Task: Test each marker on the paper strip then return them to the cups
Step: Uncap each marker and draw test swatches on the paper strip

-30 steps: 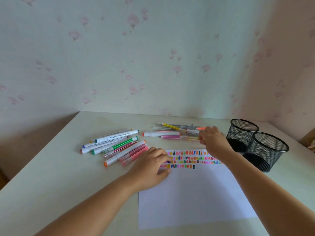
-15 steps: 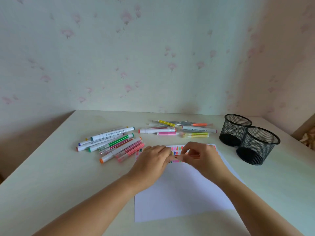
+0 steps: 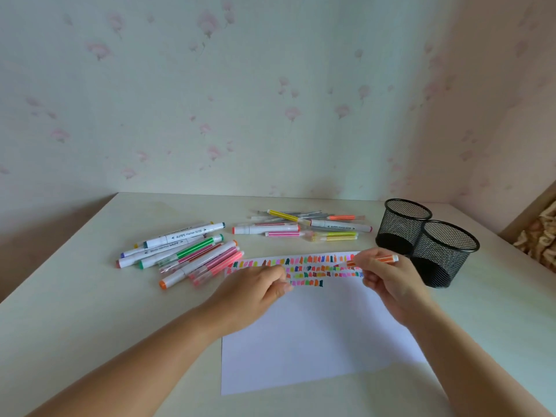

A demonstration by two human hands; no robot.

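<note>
My right hand grips an orange marker held level above the top right of the white paper. My left hand hovers over the paper's top left with fingers curled and fingertips pinched, apparently on the marker's cap, which is mostly hidden. Rows of short colour marks run along the paper's top edge. Two black mesh cups stand side by side to the right of the paper, and both look empty.
One pile of markers lies left of the paper, and a second pile lies behind it. The table meets wallpapered walls at the back and right. A wooden box with pale bits sits at the far right edge.
My right hand took an orange marker from the back pile and brought it over the paper. Both hands met on it, then drew apart, the left moving away from the marker's end.
</note>
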